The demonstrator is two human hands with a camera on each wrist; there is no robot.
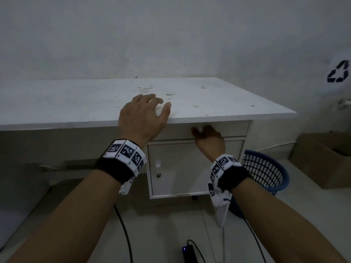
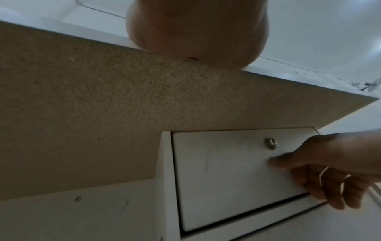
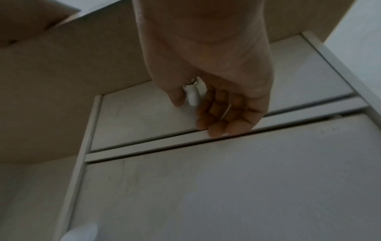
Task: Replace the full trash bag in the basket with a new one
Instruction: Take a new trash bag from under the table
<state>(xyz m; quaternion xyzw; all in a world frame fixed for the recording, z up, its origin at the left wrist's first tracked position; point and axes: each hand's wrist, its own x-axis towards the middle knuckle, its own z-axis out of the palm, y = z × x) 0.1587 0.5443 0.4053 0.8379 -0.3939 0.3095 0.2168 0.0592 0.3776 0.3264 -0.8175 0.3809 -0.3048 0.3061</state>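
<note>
A blue mesh basket (image 1: pixel 266 171) stands on the floor to the right of the white desk (image 1: pixel 76 103); I see no bag in it. My left hand (image 1: pixel 152 105) rests on the desk top by its front edge, fingers spread. My right hand (image 1: pixel 201 130) is under the desk top, against the shut drawer front (image 3: pixel 144 117). In the right wrist view its thumb and curled fingers (image 3: pixel 216 120) sit on either side of the small white drawer handle (image 3: pixel 192 96). Whether they grip it is not clear. The left wrist view shows the right hand (image 2: pixel 309 182) below the drawer's lock (image 2: pixel 271 143).
Below the drawer is a shut cupboard door (image 1: pixel 180 168) with a knob and a lock. A cardboard box (image 1: pixel 322 158) sits on the floor right of the basket. A white thing with a black recycling sign (image 1: pixel 339 74) is at the far right. Cables and a black device (image 1: pixel 187 250) lie at my feet.
</note>
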